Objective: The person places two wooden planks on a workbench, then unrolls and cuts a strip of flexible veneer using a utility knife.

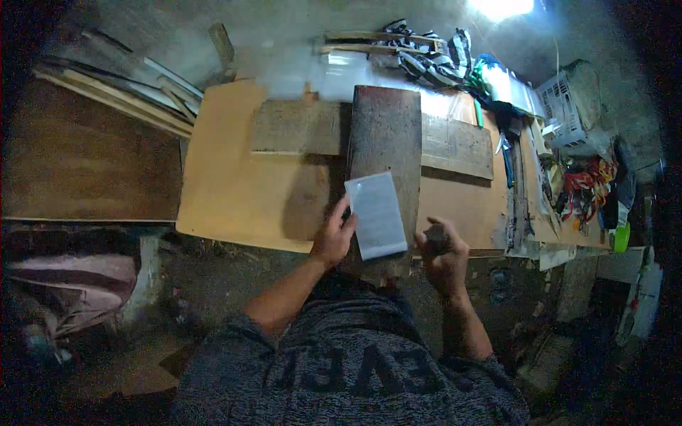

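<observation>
The left arm is coming up from below and bending inward, and the left hand (pixel 334 238) is holding a white sheet (pixel 379 216) by its left edge. The thumb is lying along the front of the sheet and the other fingers are going behind it, so the left fingers are pinching narrow. The right arm is pointing up too. The right hand (pixel 442 252) is hanging near the table's near edge, just to the right of the sheet, with its fingers curling in. A dark patch is showing there, but I cannot tell if those fingers are holding something.

A gray basket (pixel 561 106) is leaning by the far right corner of the table (pixel 220 156). I cannot tell what is inside it. A striped bag (pixel 433 60) is lying crumpled near the far edge.

The white sheet is tilting a little over the near end of a dark board (pixel 387 135). That board is lying across a lighter plank (pixel 298 128) on the table. The left fingers are touching the sheet's left side, while the right fingers are curling just beside its lower right corner, apart from it.
</observation>
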Motion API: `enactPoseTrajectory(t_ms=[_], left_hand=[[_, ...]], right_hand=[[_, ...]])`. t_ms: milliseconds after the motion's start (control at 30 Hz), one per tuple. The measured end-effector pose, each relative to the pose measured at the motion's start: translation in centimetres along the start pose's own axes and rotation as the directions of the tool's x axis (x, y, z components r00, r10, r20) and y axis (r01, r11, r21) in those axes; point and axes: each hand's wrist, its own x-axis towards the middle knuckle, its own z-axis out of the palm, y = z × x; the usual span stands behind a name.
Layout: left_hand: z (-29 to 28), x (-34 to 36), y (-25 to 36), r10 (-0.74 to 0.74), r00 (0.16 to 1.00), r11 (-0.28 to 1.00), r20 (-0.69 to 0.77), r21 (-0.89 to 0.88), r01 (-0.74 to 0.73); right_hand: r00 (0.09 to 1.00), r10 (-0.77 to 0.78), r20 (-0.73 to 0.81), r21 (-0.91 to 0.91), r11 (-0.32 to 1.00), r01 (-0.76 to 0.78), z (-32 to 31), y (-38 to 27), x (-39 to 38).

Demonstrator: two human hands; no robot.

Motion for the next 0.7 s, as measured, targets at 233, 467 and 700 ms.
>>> enactPoseTrajectory(t_ms=[233, 467, 700], left_hand=[[1.3, -0.8, 2.9, 0.034, 0.989, 0.707, 0.144, 0.696, -0.126], [1.4, 1.8, 1.5, 0.12, 0.954, 0.615, 0.276, 0.734, -0.29], [3.9, 0.1, 2.9, 0.23, 0.927, 0.38, 0.295, 0.85, -0.365]], right_hand=[[0.992, 0.115, 0.047, -0.019, 0.993, -0.114, -0.9, 4.0, -0.1], [0.959, -0.007, 0.282, -0.324, 0.94, 0.102, 2.9, 6.5, -2.0], [0.962, 0.034, 0.269, -0.379, 0.922, 0.073, 4.7, 6.1, -2.0]])
